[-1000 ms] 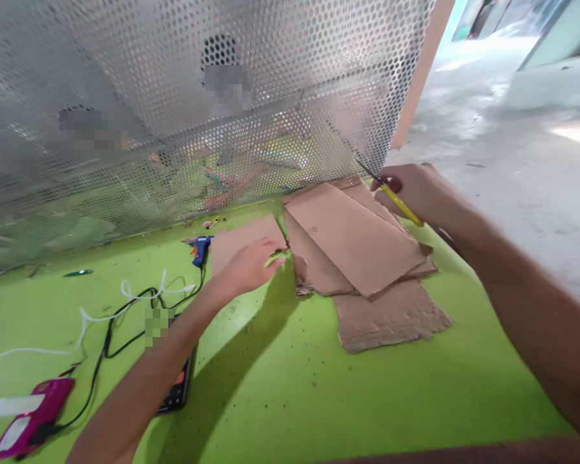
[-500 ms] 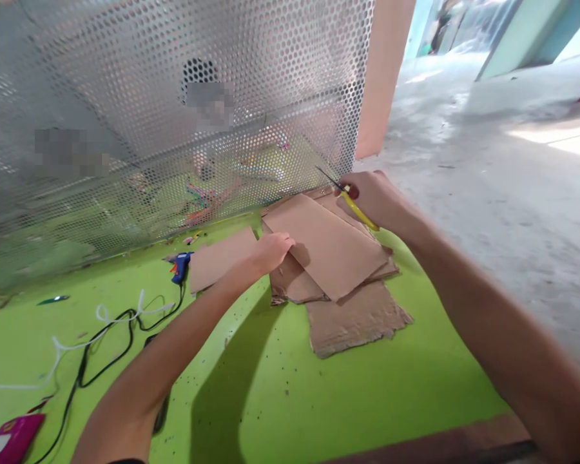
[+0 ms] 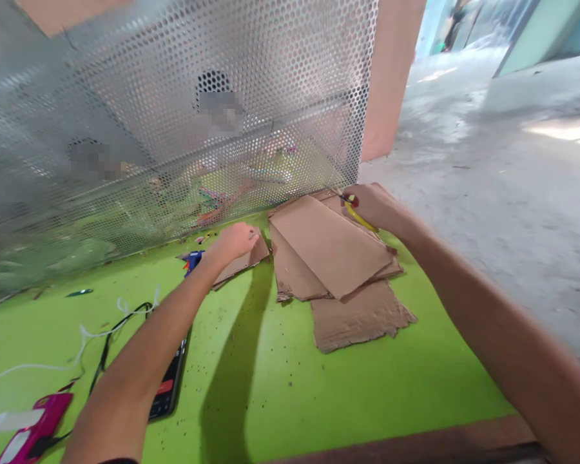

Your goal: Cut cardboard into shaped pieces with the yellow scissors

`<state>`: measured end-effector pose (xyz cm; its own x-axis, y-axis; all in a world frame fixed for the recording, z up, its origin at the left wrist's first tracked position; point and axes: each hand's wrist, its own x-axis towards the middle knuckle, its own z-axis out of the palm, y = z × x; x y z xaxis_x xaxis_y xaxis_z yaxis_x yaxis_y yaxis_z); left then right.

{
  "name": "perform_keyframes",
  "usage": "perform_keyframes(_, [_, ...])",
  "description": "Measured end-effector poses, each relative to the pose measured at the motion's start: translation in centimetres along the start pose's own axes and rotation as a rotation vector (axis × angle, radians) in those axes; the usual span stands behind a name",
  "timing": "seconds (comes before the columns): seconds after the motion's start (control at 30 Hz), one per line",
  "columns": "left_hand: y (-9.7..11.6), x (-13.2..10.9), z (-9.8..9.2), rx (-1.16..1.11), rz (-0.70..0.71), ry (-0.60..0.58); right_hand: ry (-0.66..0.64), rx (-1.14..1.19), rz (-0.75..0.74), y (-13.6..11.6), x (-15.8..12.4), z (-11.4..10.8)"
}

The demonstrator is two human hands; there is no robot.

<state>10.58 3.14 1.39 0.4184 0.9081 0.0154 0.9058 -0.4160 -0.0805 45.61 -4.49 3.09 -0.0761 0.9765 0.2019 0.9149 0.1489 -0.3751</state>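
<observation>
My right hand [image 3: 374,205] is closed around a pair of scissors [image 3: 360,216] with yellow handles, at the far right corner of a cardboard stack. The blades point up and left over the stack's back edge. On top lies a smooth brown cardboard sheet [image 3: 336,248], with a torn-edged piece [image 3: 362,317] sticking out towards me. Left of the stack, my left hand [image 3: 239,240] has its fingers curled at the upper edge of a smaller cardboard piece [image 3: 244,263]. The fingertips are partly hidden.
A blue glue gun [image 3: 193,261] lies beside the smaller piece. Black and white cables, a phone [image 3: 171,380] and a pink object [image 3: 43,422] are on the green table [image 3: 285,399]. A perforated metal screen [image 3: 290,84] borders the back; people sit behind it.
My left hand has moved left from the stack's edge to the smaller cardboard piece. My right hand has lowered slightly with the scissors. The view has shifted a little.
</observation>
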Motion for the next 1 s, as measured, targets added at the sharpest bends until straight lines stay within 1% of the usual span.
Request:
perform_keyframes(0.13, [1.5, 2.2, 1.3, -0.195, -0.034, 0.057, -0.109, -0.055, 0.029, 1.2, 0.7, 2.7])
perform_keyframes(0.23, [2.6, 4.3, 2.4, -0.363, -0.071, 0.093, -0.155, -0.067, 0.046, 2.1, 0.8, 4.0])
perform_keyframes(0.37, [3.1, 6.5, 3.5, -0.579, -0.157, 0.094, -0.17, -0.069, 0.058, 2.9, 0.9, 4.9])
perform_keyframes(0.5, [3.0, 7.6, 3.9, -0.78, -0.295, 0.123, -0.168, -0.055, 0.062, 3.1, 1.1, 5.0])
perform_keyframes(0.6, [2.8, 7.6, 3.6, -0.939, -0.406, 0.153, -0.163, -0.027, 0.052, 3.2, 1.1, 5.0])
perform_keyframes(0.7, [2.9, 7.0, 3.1, -1.129, -0.479, 0.167, -0.153, 0.014, 0.04, 3.4, 1.2, 4.8])
perform_keyframes(0.87, [3.6, 5.1, 1.9, -1.425, -0.499, 0.135, -0.12, 0.086, 0.023, 3.2, 1.3, 4.5])
perform_keyframes(1.0, [4.3, 2.4, 1.2, -1.568, -0.511, 0.143, -0.102, 0.119, -0.009, 2.4, 1.1, 4.0])
